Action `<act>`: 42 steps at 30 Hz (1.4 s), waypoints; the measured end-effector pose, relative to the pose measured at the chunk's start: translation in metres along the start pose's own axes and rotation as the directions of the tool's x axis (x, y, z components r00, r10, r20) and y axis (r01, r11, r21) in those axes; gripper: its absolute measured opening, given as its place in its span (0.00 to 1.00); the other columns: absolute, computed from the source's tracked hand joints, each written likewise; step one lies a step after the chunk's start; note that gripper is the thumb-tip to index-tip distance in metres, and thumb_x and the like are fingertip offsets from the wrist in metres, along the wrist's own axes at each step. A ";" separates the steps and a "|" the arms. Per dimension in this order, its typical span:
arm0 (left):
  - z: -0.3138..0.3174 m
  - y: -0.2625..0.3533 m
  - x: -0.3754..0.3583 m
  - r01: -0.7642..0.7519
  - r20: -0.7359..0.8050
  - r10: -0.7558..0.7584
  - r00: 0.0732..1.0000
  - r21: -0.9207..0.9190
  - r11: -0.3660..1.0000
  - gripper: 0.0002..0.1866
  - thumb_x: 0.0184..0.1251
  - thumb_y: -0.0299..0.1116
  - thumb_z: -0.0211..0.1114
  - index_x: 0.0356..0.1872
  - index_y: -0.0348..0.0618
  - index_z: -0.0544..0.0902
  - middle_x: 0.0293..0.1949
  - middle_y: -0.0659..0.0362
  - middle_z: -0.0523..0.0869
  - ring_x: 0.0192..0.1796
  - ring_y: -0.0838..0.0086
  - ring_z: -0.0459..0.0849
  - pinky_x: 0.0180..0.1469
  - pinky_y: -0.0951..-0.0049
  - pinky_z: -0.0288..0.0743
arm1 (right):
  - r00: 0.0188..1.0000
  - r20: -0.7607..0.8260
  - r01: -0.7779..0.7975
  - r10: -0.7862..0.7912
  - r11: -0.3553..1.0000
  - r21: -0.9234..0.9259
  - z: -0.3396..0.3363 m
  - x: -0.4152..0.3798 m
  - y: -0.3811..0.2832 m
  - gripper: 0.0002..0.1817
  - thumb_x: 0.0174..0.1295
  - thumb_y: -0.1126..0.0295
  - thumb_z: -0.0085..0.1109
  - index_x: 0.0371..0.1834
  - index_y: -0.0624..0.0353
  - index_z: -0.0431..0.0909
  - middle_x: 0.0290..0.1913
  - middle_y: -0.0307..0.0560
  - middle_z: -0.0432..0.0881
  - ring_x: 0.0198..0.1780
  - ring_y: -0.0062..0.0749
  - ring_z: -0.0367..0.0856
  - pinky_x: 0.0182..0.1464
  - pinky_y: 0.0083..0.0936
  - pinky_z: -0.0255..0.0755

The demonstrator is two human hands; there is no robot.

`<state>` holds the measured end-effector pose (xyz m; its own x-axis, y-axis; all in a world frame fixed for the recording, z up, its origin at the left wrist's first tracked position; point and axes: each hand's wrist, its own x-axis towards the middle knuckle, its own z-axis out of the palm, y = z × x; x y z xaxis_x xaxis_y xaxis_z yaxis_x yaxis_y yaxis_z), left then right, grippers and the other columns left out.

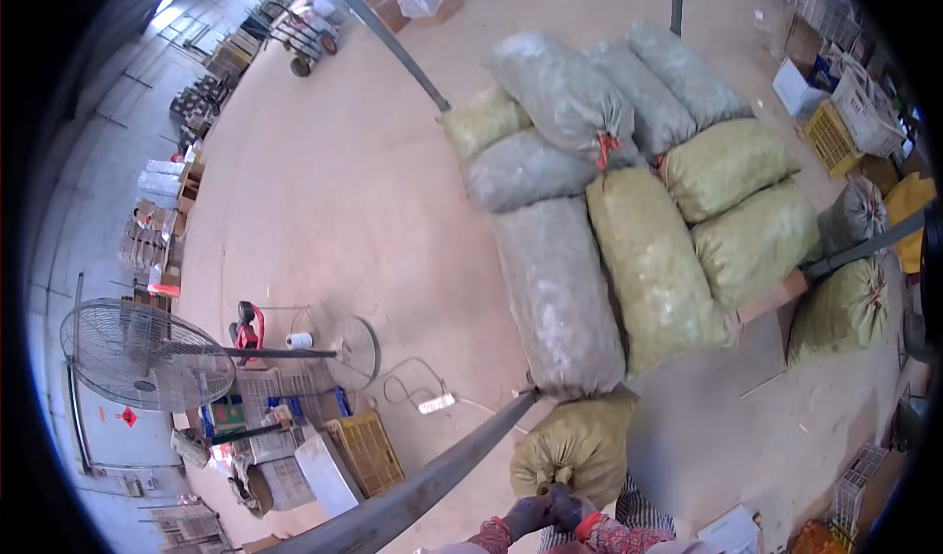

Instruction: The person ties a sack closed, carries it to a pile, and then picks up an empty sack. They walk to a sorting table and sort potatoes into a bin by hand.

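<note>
At the bottom centre, my left hand [527, 515] and my right hand [571, 507] are close together at the gathered neck of a yellow-green woven sack [580, 446]. Both hands look closed on the bunched neck. The full sack stands on the floor in front of me, its neck towards me. Just beyond it lies a long grey sack [562, 299], with a yellow-green sack [656, 269] beside it. Fine detail of my fingers is too small to make out.
More filled sacks [732, 166] are piled ahead and to the right. A grey metal pole [442, 466] slants close on my left. Further left are a standing fan [147, 355], a power strip [436, 404] with a cord, and a yellow crate [365, 453].
</note>
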<state>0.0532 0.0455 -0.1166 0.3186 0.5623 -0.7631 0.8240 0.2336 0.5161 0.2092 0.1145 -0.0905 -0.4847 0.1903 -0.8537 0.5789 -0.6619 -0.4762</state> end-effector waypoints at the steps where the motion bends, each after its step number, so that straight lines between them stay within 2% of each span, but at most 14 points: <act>1: 0.012 -0.014 0.008 -0.012 -0.016 0.013 1.000 0.013 1.000 0.14 0.74 0.43 0.56 0.46 0.44 0.79 0.35 0.51 0.87 0.41 0.61 0.87 0.44 0.58 0.80 | 1.000 -0.016 0.017 -0.017 1.000 -0.006 -0.005 0.002 -0.005 0.21 0.72 0.50 0.41 0.43 0.55 0.77 0.32 0.48 0.85 0.30 0.31 0.83 0.30 0.32 0.76; 4: 0.063 -0.061 0.025 -0.476 -0.500 0.384 0.776 -0.064 0.877 0.14 0.77 0.43 0.55 0.41 0.43 0.82 0.28 0.61 0.84 0.29 0.69 0.81 0.38 0.68 0.76 | 0.987 0.100 0.088 -0.124 0.948 0.306 -0.010 0.017 -0.005 0.17 0.70 0.57 0.48 0.48 0.58 0.78 0.33 0.51 0.85 0.33 0.37 0.85 0.35 0.31 0.78; 6: 0.011 -0.009 -0.003 -0.280 -0.433 0.021 0.901 -0.543 0.792 0.15 0.79 0.43 0.52 0.40 0.45 0.83 0.25 0.64 0.80 0.26 0.75 0.77 0.32 0.73 0.71 | 0.540 -0.290 0.830 -0.790 0.558 0.026 -0.019 0.056 0.025 0.16 0.71 0.62 0.49 0.56 0.59 0.74 0.39 0.46 0.84 0.37 0.39 0.85 0.44 0.43 0.79; 11: -0.015 0.013 -0.022 -0.071 -0.170 -0.345 0.923 -0.957 0.282 0.21 0.81 0.49 0.47 0.41 0.47 0.84 0.20 0.71 0.70 0.22 0.86 0.65 0.25 0.82 0.59 | 0.680 -0.106 0.699 -0.725 0.686 -0.204 -0.001 0.084 0.068 0.20 0.66 0.65 0.50 0.60 0.60 0.73 0.46 0.56 0.84 0.45 0.45 0.85 0.49 0.41 0.77; 14: -0.018 0.013 -0.025 -0.064 -0.171 -0.300 0.938 -0.940 0.336 0.21 0.81 0.48 0.46 0.42 0.46 0.84 0.20 0.71 0.69 0.22 0.86 0.64 0.25 0.82 0.58 | 0.744 0.263 0.667 -0.614 0.705 -0.241 -0.004 0.083 0.074 0.21 0.58 0.64 0.58 0.53 0.60 0.76 0.46 0.60 0.84 0.49 0.57 0.82 0.52 0.43 0.74; 20: -0.005 0.000 -0.016 -0.008 -0.083 -0.252 0.964 -0.959 0.284 0.19 0.81 0.45 0.47 0.43 0.43 0.82 0.22 0.68 0.71 0.23 0.83 0.68 0.26 0.80 0.62 | 0.847 0.214 0.493 -0.487 0.568 -0.659 -0.018 0.057 0.044 0.22 0.58 0.48 0.58 0.48 0.51 0.79 0.41 0.55 0.86 0.43 0.51 0.85 0.44 0.44 0.76; 23: 0.000 -0.006 -0.010 -0.391 -0.678 -0.051 0.733 -0.483 0.783 0.16 0.78 0.44 0.55 0.45 0.40 0.81 0.27 0.63 0.77 0.28 0.77 0.73 0.33 0.76 0.69 | 0.869 0.143 0.394 -0.474 0.486 -0.780 -0.003 0.066 0.037 0.27 0.60 0.39 0.53 0.48 0.49 0.80 0.42 0.55 0.86 0.43 0.52 0.85 0.44 0.46 0.77; 24: -0.003 -0.012 -0.012 -0.408 -0.408 -0.267 0.873 -0.911 0.059 0.16 0.75 0.43 0.58 0.46 0.40 0.80 0.31 0.61 0.78 0.31 0.74 0.75 0.36 0.73 0.71 | 0.884 0.114 0.360 -0.454 0.503 -0.786 0.000 0.070 0.034 0.29 0.62 0.36 0.50 0.48 0.48 0.80 0.42 0.55 0.86 0.43 0.53 0.85 0.45 0.47 0.77; 25: -0.007 -0.019 -0.018 -0.174 -0.063 -0.180 0.982 -0.679 -0.713 0.16 0.73 0.43 0.62 0.47 0.39 0.80 0.34 0.59 0.80 0.34 0.72 0.77 0.40 0.70 0.74 | 0.882 0.119 0.366 -0.455 0.505 -0.781 -0.002 0.071 0.033 0.29 0.62 0.36 0.50 0.48 0.48 0.80 0.42 0.55 0.86 0.43 0.53 0.85 0.45 0.47 0.77; 31: 0.062 -0.077 -0.048 -0.057 0.003 -0.094 0.996 -0.777 -0.627 0.22 0.72 0.53 0.60 0.47 0.41 0.77 0.36 0.60 0.80 0.36 0.73 0.77 0.45 0.67 0.73 | 0.712 0.186 0.613 -0.677 0.471 -0.634 -0.017 0.092 0.080 0.30 0.65 0.35 0.45 0.48 0.47 0.84 0.40 0.49 0.88 0.40 0.51 0.86 0.45 0.45 0.77; 32: 0.082 -0.089 -0.044 -0.206 -0.214 -0.038 0.976 -0.967 0.147 0.16 0.75 0.48 0.55 0.39 0.44 0.74 0.37 0.62 0.77 0.39 0.74 0.75 0.47 0.67 0.71 | 0.717 0.188 0.610 -0.672 0.473 -0.635 -0.021 0.098 0.087 0.30 0.65 0.35 0.45 0.48 0.47 0.84 0.40 0.49 0.88 0.40 0.51 0.86 0.45 0.45 0.77; 33: 0.096 -0.092 -0.043 -0.305 -0.319 0.153 0.935 -0.507 0.806 0.15 0.78 0.42 0.50 0.30 0.48 0.70 0.37 0.64 0.75 0.42 0.75 0.74 0.48 0.68 0.69 | 0.844 0.198 0.519 -0.498 0.667 -0.535 -0.024 0.103 0.090 0.27 0.63 0.38 0.51 0.46 0.47 0.85 0.39 0.47 0.88 0.41 0.47 0.86 0.46 0.42 0.78; 35: 0.080 -0.040 -0.067 -0.024 -0.011 -0.102 0.995 -0.992 -0.125 0.17 0.81 0.44 0.46 0.36 0.44 0.74 0.39 0.61 0.76 0.46 0.72 0.76 0.54 0.66 0.69 | 0.918 0.260 0.389 -0.301 0.815 -0.430 -0.022 0.105 0.092 0.24 0.60 0.41 0.56 0.44 0.47 0.87 0.38 0.45 0.89 0.42 0.43 0.87 0.47 0.39 0.78; 42: 0.115 -0.064 -0.047 0.041 0.050 -0.109 0.993 -0.996 -0.083 0.25 0.79 0.44 0.52 0.67 0.36 0.71 0.56 0.56 0.81 0.56 0.70 0.80 0.65 0.65 0.70 | 0.965 -0.046 0.248 -0.259 0.953 -0.174 -0.014 0.062 0.043 0.09 0.51 0.67 0.67 0.36 0.55 0.85 0.29 0.47 0.86 0.32 0.35 0.85 0.37 0.32 0.77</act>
<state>0.0390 -0.0868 -0.1584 0.2504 0.4930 -0.8332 -0.5221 0.7935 0.3127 0.2129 0.1082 -0.1667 -0.5873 0.3887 -0.7099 0.5459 -0.4573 -0.7020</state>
